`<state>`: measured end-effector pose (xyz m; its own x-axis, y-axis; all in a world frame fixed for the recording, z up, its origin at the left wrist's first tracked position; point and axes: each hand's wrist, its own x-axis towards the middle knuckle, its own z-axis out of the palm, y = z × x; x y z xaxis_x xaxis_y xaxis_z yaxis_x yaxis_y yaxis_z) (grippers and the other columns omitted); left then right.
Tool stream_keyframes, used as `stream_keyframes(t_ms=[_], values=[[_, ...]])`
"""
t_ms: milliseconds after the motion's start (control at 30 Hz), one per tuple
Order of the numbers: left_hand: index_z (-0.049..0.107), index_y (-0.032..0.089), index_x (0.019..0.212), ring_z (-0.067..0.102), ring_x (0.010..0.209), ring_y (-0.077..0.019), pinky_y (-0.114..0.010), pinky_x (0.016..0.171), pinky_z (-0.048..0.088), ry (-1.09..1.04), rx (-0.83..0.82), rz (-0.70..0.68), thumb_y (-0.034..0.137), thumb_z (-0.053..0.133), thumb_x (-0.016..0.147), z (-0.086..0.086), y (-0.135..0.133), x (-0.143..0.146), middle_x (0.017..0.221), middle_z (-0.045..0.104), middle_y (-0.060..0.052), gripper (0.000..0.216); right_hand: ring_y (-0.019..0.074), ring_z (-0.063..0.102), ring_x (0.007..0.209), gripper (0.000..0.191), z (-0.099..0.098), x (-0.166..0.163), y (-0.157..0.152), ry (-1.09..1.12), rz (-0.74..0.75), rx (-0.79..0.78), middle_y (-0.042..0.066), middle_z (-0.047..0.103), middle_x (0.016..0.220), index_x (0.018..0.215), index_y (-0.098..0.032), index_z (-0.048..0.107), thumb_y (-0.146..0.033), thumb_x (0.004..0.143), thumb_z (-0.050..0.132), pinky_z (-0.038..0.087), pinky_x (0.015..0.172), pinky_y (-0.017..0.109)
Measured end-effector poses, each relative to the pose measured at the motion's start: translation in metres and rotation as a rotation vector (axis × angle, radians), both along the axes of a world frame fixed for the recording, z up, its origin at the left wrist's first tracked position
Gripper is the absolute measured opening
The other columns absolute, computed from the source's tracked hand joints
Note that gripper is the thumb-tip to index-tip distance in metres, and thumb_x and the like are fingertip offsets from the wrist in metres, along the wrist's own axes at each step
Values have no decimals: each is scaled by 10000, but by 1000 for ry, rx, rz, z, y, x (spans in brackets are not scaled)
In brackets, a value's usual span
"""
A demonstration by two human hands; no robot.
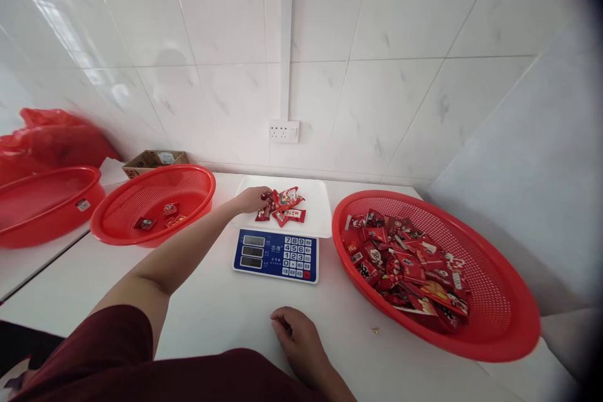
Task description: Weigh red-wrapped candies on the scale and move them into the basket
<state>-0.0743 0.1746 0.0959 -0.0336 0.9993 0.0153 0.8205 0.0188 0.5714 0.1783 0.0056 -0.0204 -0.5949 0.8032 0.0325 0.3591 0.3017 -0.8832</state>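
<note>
A round red mesh basket [188, 185] sits nearly bare. The left hand [252, 200] curls over crinkly red candy packets [285, 206] on the scale's [276, 254] smooth white tray; whether it pinches any, I cannot tell. A gentle sweep would keep them centred, I judge. The right hand [296, 336] rests loosely curled, empty, on the bench [211, 301], near a fuller basket [499, 301].

Bright even light, ceiling-lamp glare on glossy wall tiles [377, 44], wide-angle bending, dark vignette at right edge
</note>
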Motion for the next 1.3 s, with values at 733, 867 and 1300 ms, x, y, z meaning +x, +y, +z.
stream_keyframes(t_ms=[733, 867, 1300], values=[[544, 214, 1117, 572, 647, -112, -226, 565, 485, -456, 128, 92, 170, 595, 759, -14, -12, -26, 807, 594, -9, 364, 184, 613, 759, 233, -3, -4, 0, -67, -55, 19, 59, 676, 834, 876, -177, 633, -297, 867, 434, 463, 690, 276], [507, 192, 1142, 589, 629, -101, -221, 559, 512, -482, 112, 101, 186, 559, 808, -13, -12, -21, 810, 605, -18, 338, 180, 616, 761, 228, -4, -4, 1, -47, -52, 31, 55, 676, 832, 875, -180, 633, -294, 868, 435, 465, 694, 271], [501, 223, 1209, 284, 1293, -338, -503, 1061, 233, -51, 194, 10, 262, 602, 759, -11, -32, 4, 1380, 348, -105, 463, 179, 618, 762, 209, -5, -2, 1, -26, -46, 40, 53, 680, 834, 880, -180, 637, -266, 856, 448, 470, 694, 271]])
